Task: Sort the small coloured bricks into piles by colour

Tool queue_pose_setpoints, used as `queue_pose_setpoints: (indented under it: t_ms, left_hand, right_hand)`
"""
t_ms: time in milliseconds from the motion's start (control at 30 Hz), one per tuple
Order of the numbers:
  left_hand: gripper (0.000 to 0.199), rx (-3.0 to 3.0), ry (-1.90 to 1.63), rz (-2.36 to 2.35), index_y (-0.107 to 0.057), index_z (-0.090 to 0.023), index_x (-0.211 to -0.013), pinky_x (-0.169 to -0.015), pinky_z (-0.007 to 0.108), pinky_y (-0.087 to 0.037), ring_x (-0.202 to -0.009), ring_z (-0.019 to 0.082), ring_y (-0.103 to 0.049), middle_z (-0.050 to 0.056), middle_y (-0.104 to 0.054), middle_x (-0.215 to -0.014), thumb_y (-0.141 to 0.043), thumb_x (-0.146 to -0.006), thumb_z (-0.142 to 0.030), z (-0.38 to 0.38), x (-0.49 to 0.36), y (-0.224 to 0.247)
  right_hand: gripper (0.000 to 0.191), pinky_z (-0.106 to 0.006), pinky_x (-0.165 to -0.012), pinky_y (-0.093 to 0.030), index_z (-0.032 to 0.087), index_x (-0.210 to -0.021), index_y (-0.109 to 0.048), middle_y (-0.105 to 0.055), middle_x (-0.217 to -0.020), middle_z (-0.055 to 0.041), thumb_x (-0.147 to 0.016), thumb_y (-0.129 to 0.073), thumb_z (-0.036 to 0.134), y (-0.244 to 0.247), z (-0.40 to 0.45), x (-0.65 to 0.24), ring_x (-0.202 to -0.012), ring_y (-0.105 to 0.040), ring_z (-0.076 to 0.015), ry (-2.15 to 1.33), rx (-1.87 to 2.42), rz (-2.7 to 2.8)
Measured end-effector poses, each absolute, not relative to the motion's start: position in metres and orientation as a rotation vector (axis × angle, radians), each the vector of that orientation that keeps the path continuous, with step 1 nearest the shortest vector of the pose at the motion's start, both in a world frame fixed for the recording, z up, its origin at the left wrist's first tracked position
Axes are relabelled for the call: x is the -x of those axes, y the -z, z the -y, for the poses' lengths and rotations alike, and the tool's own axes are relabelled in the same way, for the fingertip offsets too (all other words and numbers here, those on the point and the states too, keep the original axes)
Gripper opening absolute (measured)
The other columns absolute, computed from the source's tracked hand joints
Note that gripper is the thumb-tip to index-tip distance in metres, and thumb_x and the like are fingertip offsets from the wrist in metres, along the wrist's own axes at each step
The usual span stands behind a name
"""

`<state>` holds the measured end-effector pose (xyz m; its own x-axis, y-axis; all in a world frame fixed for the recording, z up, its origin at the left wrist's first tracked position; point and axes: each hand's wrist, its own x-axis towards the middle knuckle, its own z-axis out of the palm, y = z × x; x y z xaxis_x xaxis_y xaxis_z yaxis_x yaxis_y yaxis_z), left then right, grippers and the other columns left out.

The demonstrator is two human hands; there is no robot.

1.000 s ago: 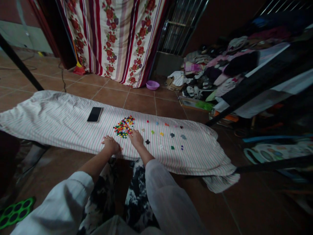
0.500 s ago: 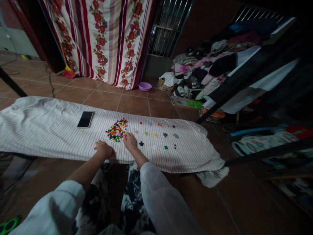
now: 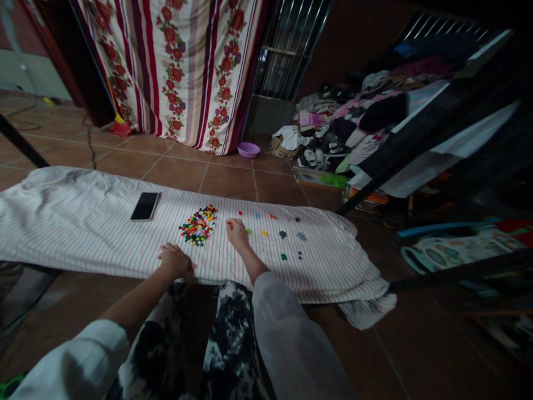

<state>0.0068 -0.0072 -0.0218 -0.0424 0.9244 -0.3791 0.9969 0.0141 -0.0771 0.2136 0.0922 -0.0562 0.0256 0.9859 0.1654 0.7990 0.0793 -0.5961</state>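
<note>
1. The right hand point(image 3: 237, 233) has been moved rightward, away from the heap of small coloured plastic pieces point(image 3: 199, 225), and is now held just beside the separate pieces point(image 3: 283, 234). Its fingertips point(image 3: 230, 222) are drawn together; whether a piece is gripped cannot be told.
2. The left hand point(image 3: 175, 261) is laid relaxed and palm-down at the near edge of the striped cloth point(image 3: 83, 225), with nothing seen held.
3. The heap is placed on the cloth, beyond and between the hands. The separate pieces are spaced out in loose rows to its right.
4. A smartphone point(image 3: 145, 206) is left lying on the cloth, left of the heap.
5. Beyond the cloth, a tiled floor point(image 3: 233, 183), a pink plastic basin point(image 3: 249, 150), a floral curtain point(image 3: 179, 72) and heaped clothes point(image 3: 345, 122) are seen.
</note>
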Motion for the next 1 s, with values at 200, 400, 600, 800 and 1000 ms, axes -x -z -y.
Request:
queue_pose_setpoints:
  t_ms: [200,400,600,800,1000]
  left_hand:
    - [0.089,-2.013,0.734,-2.13,-0.031,0.012,-0.146,-0.09,0.053,-0.048,-0.136,0.055,-0.037,0.043,-0.03,-0.148,-0.047,-0.091,-0.056,0.012,-0.013,0.014]
    - [0.087,-2.061,0.814,-2.114,-0.034,0.01,-0.145,-0.087,0.05,-0.048,-0.135,0.055,-0.039,0.042,-0.031,-0.147,-0.046,-0.092,-0.057,0.011,-0.014,0.013]
    - [0.087,-2.126,0.839,-2.089,-0.036,0.011,-0.144,-0.085,0.051,-0.049,-0.133,0.056,-0.042,0.044,-0.034,-0.144,-0.044,-0.093,-0.059,0.011,-0.013,0.017]
    - [0.087,-2.128,0.81,-2.099,-0.038,0.007,-0.144,-0.084,0.053,-0.049,-0.132,0.056,-0.042,0.043,-0.035,-0.143,-0.045,-0.092,-0.061,0.01,-0.011,0.023]
    - [0.088,-2.104,0.786,-2.111,-0.037,0.01,-0.143,-0.085,0.053,-0.048,-0.133,0.056,-0.041,0.045,-0.033,-0.143,-0.049,-0.091,-0.06,0.01,-0.014,0.018]
  right_hand:
    - [0.031,-0.025,-0.088,-0.046,0.018,-0.105,-0.072,-0.066,-0.105,-0.0091,-0.087,-0.05,0.007,0.05,-0.141,-0.253,-0.096,-0.062,-0.017,-0.365,1.964,1.721]
    - [0.028,-0.025,-0.087,-0.045,0.017,-0.108,-0.072,-0.067,-0.105,-0.0114,-0.089,-0.052,0.01,0.059,-0.169,-0.268,-0.097,-0.063,-0.0173,-0.312,2.114,1.8]
    - [0.028,-0.026,-0.088,-0.045,0.016,-0.109,-0.072,-0.068,-0.107,-0.0128,-0.089,-0.053,0.011,0.067,-0.18,-0.263,-0.1,-0.063,-0.0187,-0.33,2.092,1.862]
    - [0.029,-0.026,-0.089,-0.045,0.017,-0.108,-0.073,-0.067,-0.107,-0.0122,-0.091,-0.05,0.012,0.07,-0.186,-0.258,-0.101,-0.063,-0.0191,-0.315,2.058,1.928]
    - [0.03,-0.025,-0.087,-0.046,0.021,-0.103,-0.074,-0.067,-0.105,-0.0088,-0.089,-0.051,0.008,0.071,-0.187,-0.259,-0.099,-0.064,-0.0176,-0.296,2.012,1.968]
